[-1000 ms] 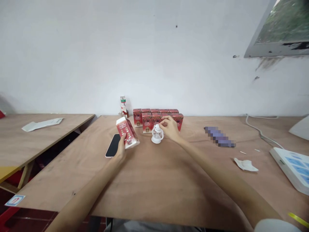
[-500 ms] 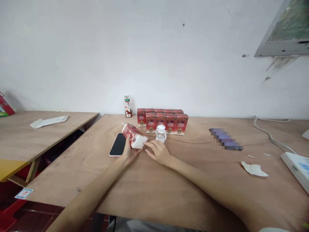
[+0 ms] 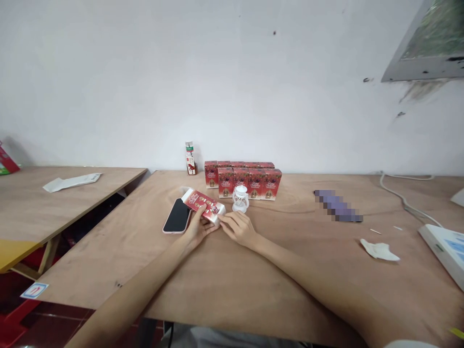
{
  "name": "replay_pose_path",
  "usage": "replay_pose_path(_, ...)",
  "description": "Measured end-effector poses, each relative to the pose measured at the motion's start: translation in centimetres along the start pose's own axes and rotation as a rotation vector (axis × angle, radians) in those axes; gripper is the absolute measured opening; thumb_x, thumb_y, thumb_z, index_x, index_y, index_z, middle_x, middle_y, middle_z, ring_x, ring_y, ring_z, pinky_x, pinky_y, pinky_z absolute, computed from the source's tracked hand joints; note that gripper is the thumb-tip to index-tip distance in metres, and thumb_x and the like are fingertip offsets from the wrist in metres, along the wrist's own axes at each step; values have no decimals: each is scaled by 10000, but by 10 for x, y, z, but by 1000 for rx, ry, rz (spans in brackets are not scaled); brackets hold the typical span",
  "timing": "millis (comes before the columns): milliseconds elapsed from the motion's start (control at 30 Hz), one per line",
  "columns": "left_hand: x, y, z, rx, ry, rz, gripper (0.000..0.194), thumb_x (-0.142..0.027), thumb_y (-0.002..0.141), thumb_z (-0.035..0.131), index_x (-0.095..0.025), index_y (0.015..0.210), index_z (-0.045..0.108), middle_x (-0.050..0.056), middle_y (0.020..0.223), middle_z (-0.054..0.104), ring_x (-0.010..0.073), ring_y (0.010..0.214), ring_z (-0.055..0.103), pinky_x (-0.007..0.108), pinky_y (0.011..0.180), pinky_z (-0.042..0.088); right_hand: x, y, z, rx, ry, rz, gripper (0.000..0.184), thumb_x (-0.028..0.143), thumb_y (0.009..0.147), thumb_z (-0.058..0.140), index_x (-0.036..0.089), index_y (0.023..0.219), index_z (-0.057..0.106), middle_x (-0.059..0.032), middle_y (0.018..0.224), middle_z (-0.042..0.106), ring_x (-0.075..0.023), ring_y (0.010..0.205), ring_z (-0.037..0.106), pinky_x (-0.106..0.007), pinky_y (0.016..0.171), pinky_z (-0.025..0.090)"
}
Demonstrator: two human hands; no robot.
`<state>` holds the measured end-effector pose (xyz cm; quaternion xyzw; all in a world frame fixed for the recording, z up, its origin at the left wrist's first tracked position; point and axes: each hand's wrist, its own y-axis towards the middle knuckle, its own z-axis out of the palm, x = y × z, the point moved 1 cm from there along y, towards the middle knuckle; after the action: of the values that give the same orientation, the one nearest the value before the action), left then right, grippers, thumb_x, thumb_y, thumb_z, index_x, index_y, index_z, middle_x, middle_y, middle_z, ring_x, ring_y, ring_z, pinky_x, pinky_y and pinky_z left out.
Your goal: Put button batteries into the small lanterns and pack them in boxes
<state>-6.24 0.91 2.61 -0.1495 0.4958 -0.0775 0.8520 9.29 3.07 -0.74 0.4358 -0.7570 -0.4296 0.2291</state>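
Note:
My left hand [image 3: 198, 230] is closed round a red and white carton [image 3: 203, 204], which it holds tilted above the table. The far end of the carton shows white flaps, apparently unfolded. At its near white end, the bent fingers of my right hand [image 3: 239, 228] are pinched against the edge. A small white lantern [image 3: 239, 199] with clear sides stands just beyond my right hand. Partly under the carton lies a phone [image 3: 177, 216] with a dark screen and pink edge. Several matching red boxes [image 3: 255, 184] stand upright in two rows behind the lantern.
A small brown-and-white packet [image 3: 190, 159] stands against the wall. On the right lie a blurred purple object [image 3: 339, 207], a crumpled white scrap [image 3: 380, 250], a white cable [image 3: 398, 203] and a white device [image 3: 444, 251]. A second table [image 3: 21, 208] is at left.
The carton has turned in my left hand, so its printed red face now shows more and its white end less. My right fingers have drawn together onto its near end.

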Motion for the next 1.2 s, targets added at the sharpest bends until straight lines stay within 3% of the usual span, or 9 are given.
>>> replay_pose_path(200,-2,-1,1,-26,-12,12,223,-386,786,598,-166,817,580,51,704,656,166,632,644,301,662,554,4,3,-4,-83,-5,-68,213,198,904,435,164,984,629,-78,811,652,-163,710,597,-294,646,445)
replay_pose_path(333,-1,-1,2,-29,15,120,200,-331,740,661,-172,830,577,33,710,665,157,627,643,298,681,548,3,5,-5,-24,-11,3,197,296,883,473,175,818,614,-89,843,612,-175,726,561,-308,672,443)
replay_pose_path(467,-3,2,-1,-114,-65,129,194,-351,795,595,-162,767,563,25,660,643,143,594,627,285,662,546,2,4,-5,11,-57,2,270,349,870,478,185,680,576,-83,807,573,-178,696,510,-314,647,424)
replay_pose_path(567,-6,4,-2,-128,-100,100,224,-370,828,553,-160,749,561,23,642,632,138,585,624,266,641,548,1,3,-5,35,-33,13,235,338,878,463,172,813,616,-87,850,572,-184,744,516,-316,682,427)
replay_pose_path(667,-8,3,-1,-66,-94,53,251,-391,845,525,-156,774,573,33,670,647,140,602,635,249,621,549,0,2,-5,53,-2,13,249,322,885,463,162,996,618,-92,905,567,-183,774,518,-317,708,424)
replay_pose_path(900,-8,2,1,-36,-122,19,283,-418,863,486,-157,811,583,33,689,650,135,597,628,235,597,537,-1,1,-2,146,-7,-101,327,341,918,423,189,1164,578,-76,907,562,-163,760,521,-300,702,404)
replay_pose_path(1200,-8,8,-2,-53,-158,83,264,-435,778,615,-175,800,577,-2,661,637,139,608,628,263,622,533,3,0,5,264,-178,95,374,289,915,395,152,1246,506,-93,861,603,-208,783,556,-321,728,414)
